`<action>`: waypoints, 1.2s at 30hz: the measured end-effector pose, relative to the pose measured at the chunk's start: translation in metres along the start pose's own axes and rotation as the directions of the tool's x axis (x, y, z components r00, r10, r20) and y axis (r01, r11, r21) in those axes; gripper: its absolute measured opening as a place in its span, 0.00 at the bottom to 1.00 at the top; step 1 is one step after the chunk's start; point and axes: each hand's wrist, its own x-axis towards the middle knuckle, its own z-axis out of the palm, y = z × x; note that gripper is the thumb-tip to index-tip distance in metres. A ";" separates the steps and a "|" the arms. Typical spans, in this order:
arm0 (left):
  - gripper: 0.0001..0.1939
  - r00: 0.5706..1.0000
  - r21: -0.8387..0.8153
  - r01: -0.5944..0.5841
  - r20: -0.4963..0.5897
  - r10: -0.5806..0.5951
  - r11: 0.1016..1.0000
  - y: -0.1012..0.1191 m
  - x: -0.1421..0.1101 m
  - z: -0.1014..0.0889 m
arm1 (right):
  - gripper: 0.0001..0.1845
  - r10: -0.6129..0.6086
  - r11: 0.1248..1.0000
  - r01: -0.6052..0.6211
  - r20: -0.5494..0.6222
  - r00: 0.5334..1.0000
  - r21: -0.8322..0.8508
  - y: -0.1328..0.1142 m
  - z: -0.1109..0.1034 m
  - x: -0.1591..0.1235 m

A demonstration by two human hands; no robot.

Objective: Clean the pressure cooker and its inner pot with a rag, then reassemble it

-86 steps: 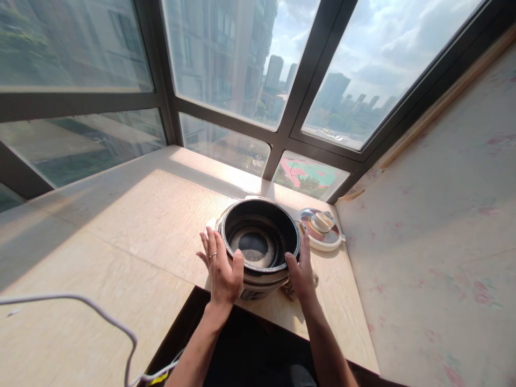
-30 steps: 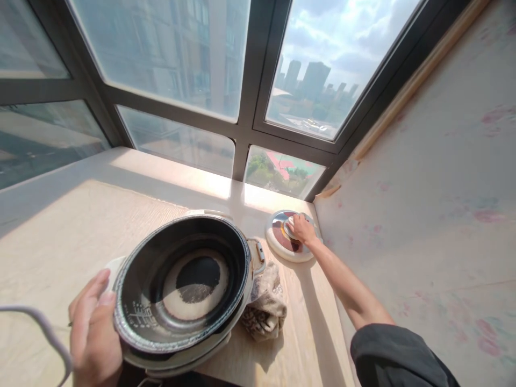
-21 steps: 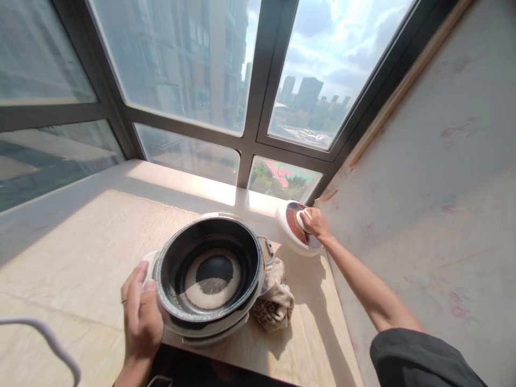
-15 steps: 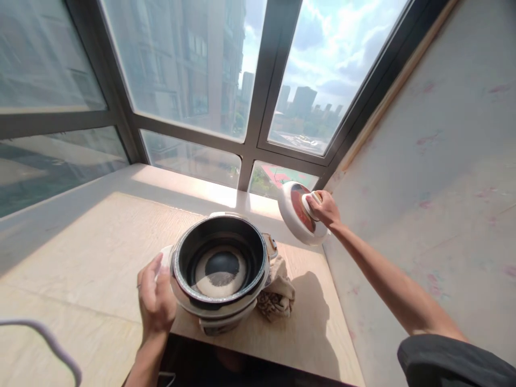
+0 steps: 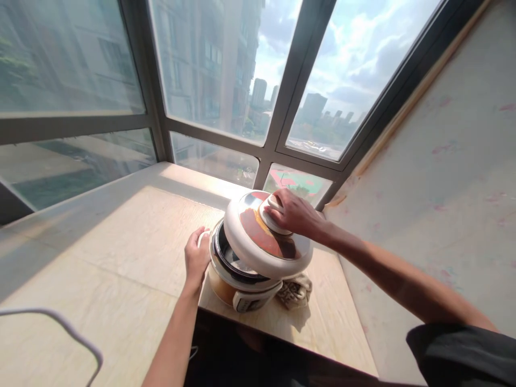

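Note:
A rice cooker [image 5: 223, 286] with a dark inner pot [image 5: 226, 252] stands near the front edge of the ledge. My left hand [image 5: 197, 252] is closed around the white side handle [image 5: 205, 236] of the cooker. By its knob, my right hand [image 5: 288, 212] grips a white-rimmed lid [image 5: 258, 236] with a reddish, shiny middle. The lid is tilted over the right part of the pot, so the left part of the opening shows. Whether the lid's rim touches the cooker I cannot tell. A control panel [image 5: 252, 302] faces me at the front.
A crumpled patterned cloth [image 5: 297, 292] lies against the cooker's right side. A pale cable [image 5: 68, 328] curves at the lower left of the ledge [image 5: 116, 252]. Windows [image 5: 217, 70] rise behind, and a papered wall [image 5: 435, 215] bounds the right side.
My right hand has brought the lid leftward from beside the wall to over the pot. My left hand stays at the side handle. The view has shifted, so the cooker sits further right.

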 end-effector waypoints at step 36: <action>0.17 1.000 -0.112 0.023 0.019 -0.021 0.993 0.000 -0.007 0.001 | 0.20 0.061 0.973 -0.018 0.183 0.981 -0.228 -0.048 0.056 0.006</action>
